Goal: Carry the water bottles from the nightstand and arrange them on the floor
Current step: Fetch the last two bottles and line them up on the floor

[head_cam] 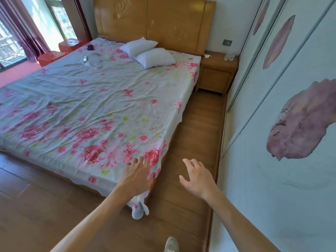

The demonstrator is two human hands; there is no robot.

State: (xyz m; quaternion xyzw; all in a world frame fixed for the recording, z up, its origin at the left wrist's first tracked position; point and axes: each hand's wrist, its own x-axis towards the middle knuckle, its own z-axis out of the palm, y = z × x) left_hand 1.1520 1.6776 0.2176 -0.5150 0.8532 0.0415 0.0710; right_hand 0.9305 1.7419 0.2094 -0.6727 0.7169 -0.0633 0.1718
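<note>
Two small clear water bottles [229,56] stand close together on the wooden nightstand [216,73] at the far end of the aisle, beside the bed's headboard. A crumpled white tissue [207,55] lies on the nightstand's left part. My left hand [138,176] hovers over the near corner of the bed with fingers spread, holding nothing. My right hand [197,178] is stretched out over the wooden floor [196,124] of the aisle, fingers apart and empty. Both hands are far from the bottles.
A large bed [87,106] with a floral sheet and two white pillows [151,53] fills the left. A wardrobe with sliding doors [281,106] lines the right, leaving a narrow aisle. Small items lie on the bed's far side. My shoe [171,244] shows at the bottom.
</note>
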